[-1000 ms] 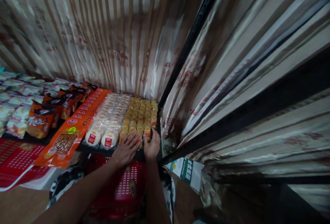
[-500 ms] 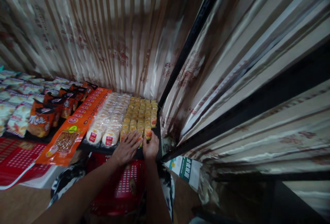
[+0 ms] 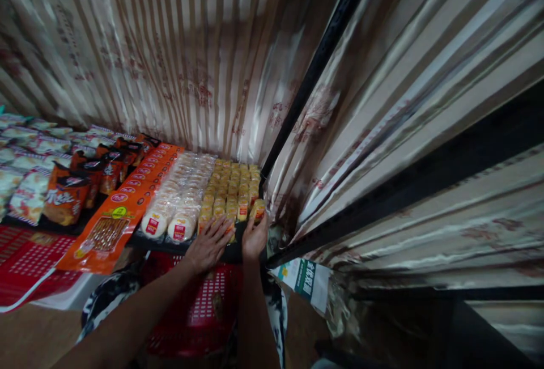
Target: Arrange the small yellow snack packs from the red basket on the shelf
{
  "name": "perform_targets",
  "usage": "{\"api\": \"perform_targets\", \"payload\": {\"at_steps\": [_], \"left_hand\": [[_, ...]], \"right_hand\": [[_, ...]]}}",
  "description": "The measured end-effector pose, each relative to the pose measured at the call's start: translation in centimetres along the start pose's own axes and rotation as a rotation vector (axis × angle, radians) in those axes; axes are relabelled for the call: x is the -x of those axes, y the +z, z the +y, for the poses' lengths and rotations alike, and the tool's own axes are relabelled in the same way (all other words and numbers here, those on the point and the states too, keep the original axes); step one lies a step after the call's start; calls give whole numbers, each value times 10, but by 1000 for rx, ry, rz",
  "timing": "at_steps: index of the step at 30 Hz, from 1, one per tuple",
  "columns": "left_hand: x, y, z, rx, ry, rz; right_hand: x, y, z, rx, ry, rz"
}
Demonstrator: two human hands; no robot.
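Rows of small yellow wrapped snack packs (image 3: 232,182) stand at the right end of a dark shelf (image 3: 233,251). My left hand (image 3: 210,243) lies with fingers stretched out against the front packs of the left rows. At the right-hand row, my right hand (image 3: 255,238) grips one yellow snack pack (image 3: 257,209) between thumb and fingers; part of the pack is hidden by them. Beside the yellow packs, on their left, are two rows of round white crackers in clear wrappers (image 3: 182,227).
An orange bag of brown sticks (image 3: 110,232) overhangs the shelf front. Farther left stand orange-and-black snack bags (image 3: 66,196) and white snack bags (image 3: 32,196). Red baskets (image 3: 191,329) are below. A black post (image 3: 297,108) and striped curtain (image 3: 204,63) border the shelf.
My right hand has moved slightly right, from the front of one row to the rightmost row, with a yellow snack pack in its fingers. My left hand has stayed in place.
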State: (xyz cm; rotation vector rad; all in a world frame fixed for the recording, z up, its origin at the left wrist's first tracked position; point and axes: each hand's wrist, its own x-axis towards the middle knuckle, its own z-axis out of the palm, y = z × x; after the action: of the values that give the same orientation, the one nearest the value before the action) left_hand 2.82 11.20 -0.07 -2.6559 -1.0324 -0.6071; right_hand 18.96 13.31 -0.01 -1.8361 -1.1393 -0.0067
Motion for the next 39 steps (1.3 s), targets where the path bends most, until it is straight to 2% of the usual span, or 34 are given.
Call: {"api": "perform_targets", "payload": {"at_steps": [4,12,21,27,33,39], "left_hand": [[0,0,-1,6,6,2],[0,2,-1,2,8,-22],[0,1,-1,4,12,-33],[1,1,-1,3,6,-30],[1,0,-1,19,-6,-29],[1,0,-1,22,-3,-34]], "right_hand": [[-9,5,1,8,45,-33],[-15,14,3,2,-16,-48],[-24,13,2,-11,32,-104],[-23,14,5,-29,26,-135],[-23,19,15,-43,-3,-110],[-17,15,16,-138,9,-114]]}}
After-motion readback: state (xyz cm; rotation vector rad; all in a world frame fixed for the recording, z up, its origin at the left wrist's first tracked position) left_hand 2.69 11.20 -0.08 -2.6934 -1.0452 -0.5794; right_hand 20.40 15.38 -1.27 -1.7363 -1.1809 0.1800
